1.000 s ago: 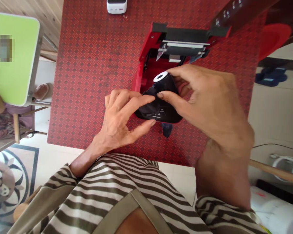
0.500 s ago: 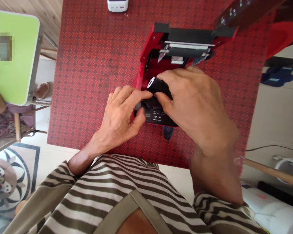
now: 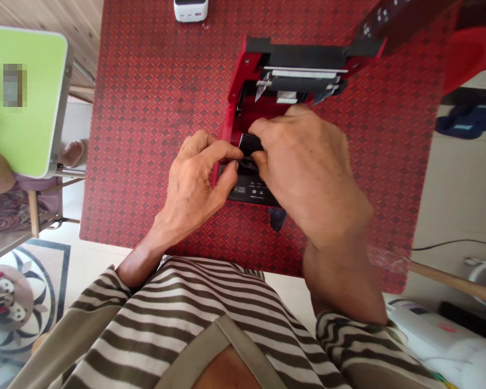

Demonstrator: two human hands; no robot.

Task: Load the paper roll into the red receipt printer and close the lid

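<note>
A red and black label printer [image 3: 308,56] stands on the table with its lid raised, showing a dark roller and metal bar inside. My right hand [image 3: 311,167] is closed around a black roll [image 3: 250,143] just above the printer's opening. Much of the roll is hidden by the fingers. From the left, my left hand [image 3: 198,183] pinches at the roll's near edge, thumb and forefinger almost together; the bit between them looks like the black film's edge. Below the fingers shows the printer's black button panel [image 3: 255,190].
Red patterned cloth covers the table [image 3: 154,119]. A small white device [image 3: 190,11] stands at the far edge. A green-topped table [image 3: 24,140] is at the left, with part of another person beside it. Dark blue slippers [image 3: 465,123] lie on the floor at right.
The roll has turned, so its white core end no longer shows. My left thumb has come up toward the forefinger at the roll. The view has shifted slightly.
</note>
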